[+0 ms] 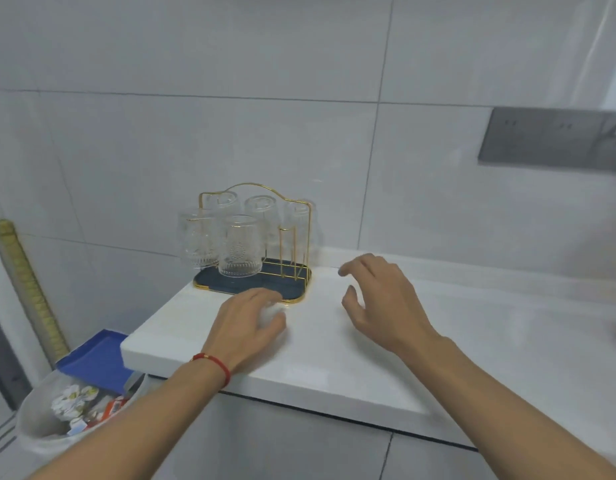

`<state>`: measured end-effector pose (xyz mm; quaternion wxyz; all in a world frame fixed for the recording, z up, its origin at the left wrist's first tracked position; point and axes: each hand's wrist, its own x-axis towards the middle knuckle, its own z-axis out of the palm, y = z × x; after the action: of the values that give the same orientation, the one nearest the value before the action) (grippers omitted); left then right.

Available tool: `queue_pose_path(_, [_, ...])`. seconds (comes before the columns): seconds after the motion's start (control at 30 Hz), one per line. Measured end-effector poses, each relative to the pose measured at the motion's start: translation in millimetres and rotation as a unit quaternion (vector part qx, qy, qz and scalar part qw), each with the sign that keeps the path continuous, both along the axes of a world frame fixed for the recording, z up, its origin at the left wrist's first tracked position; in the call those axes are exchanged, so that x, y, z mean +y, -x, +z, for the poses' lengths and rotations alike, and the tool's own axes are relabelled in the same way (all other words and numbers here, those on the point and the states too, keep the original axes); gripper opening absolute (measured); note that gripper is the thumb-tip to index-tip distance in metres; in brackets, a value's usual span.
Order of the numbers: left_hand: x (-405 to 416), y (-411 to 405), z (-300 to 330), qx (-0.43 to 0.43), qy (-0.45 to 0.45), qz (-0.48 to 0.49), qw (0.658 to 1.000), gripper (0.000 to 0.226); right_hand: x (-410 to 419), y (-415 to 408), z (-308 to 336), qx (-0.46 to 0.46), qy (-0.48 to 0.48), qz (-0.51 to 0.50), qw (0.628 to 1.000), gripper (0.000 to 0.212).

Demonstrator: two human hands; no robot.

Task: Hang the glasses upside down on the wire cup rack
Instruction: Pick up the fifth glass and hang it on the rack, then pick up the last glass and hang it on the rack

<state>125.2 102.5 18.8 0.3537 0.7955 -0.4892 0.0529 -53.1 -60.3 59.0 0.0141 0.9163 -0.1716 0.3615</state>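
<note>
A gold wire cup rack (301,216) with a dark blue tray (292,292) stands at the back left of the white counter (334,358). Several clear patterned glasses hang upside down on it; the nearest glass (238,245) is at the front middle. The front right prong (286,251) is bare. My left hand (246,327), with a red cord on the wrist, is wrapped over a clear glass (272,311) on the counter just in front of the tray. My right hand (379,303) hovers to the right of the rack, fingers spread, holding nothing.
A lined bin (57,410) full of rubbish and a blue lid (95,358) sit below the counter's left end. A grey socket panel (552,136) is on the tiled wall at the right. The counter's front edge runs diagonally across the view.
</note>
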Motion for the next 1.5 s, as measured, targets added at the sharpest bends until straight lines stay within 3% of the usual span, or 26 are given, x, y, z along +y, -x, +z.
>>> queue_pose_path(0.13, [-40, 55, 8, 0.016, 0.021, -0.039, 0.999, 0.048, -47, 82, -37, -0.056, -0.123, -0.141, 0.981, 0.03])
queue_pose_path(0.27, [-104, 132, 5, -0.022, 0.017, -0.125, 0.992, 0.038, -91, 155, -48, -0.215, -0.267, -0.323, 0.882, 0.041])
queue_pose_path(0.33, [-134, 169, 1, -0.054, 0.003, -0.152, 0.987, 0.037, -108, 188, -50, -0.254, -0.281, -0.38, 0.844, 0.042])
queue_pose_path(0.47, [-175, 219, -6, -0.089, -0.018, -0.183, 0.979, 0.041, -134, 226, -52, -0.274, -0.25, -0.447, 0.814, 0.052])
queue_pose_path(0.57, [-186, 229, -17, -0.12, -0.051, -0.195, 0.972, 0.047, -154, 239, -48, -0.341, -0.253, -0.477, 0.77, 0.068])
queue_pose_path(0.73, [-187, 222, -28, -0.117, -0.041, -0.204, 0.971, 0.049, -178, 248, -50, -0.412, -0.322, -0.457, 0.72, 0.089])
queue_pose_path(0.83, [-187, 223, -29, -0.115, -0.047, -0.206, 0.971, 0.05, -187, 249, -53, -0.363, -0.317, -0.485, 0.73, 0.097])
queue_pose_path(0.97, [-188, 224, -28, -0.103, -0.053, -0.21, 0.971, 0.049, -189, 247, -54, -0.329, -0.302, -0.511, 0.734, 0.086])
queue_pose_path(1.1, [-187, 225, -26, -0.087, -0.051, -0.217, 0.971, 0.051, -181, 247, -55, -0.311, -0.3, -0.491, 0.757, 0.086])
queue_pose_path(1.17, [-186, 225, -25, -0.061, -0.044, -0.225, 0.971, 0.054, -172, 245, -55, -0.305, -0.307, -0.443, 0.785, 0.085])
queue_pose_path(1.37, [-179, 222, -9, 0.154, 0.02, -0.241, 0.958, 0.07, -118, 222, -49, -0.218, -0.236, -0.215, 0.922, 0.084])
queue_pose_path(1.43, [-173, 220, 3, 0.247, 0.047, -0.239, 0.938, 0.087, -96, 211, -49, -0.173, -0.221, -0.129, 0.951, 0.082])
queue_pose_path(1.5, [-164, 215, 16, 0.318, 0.086, -0.235, 0.914, 0.09, -76, 194, -45, -0.147, -0.214, -0.07, 0.963, 0.082])
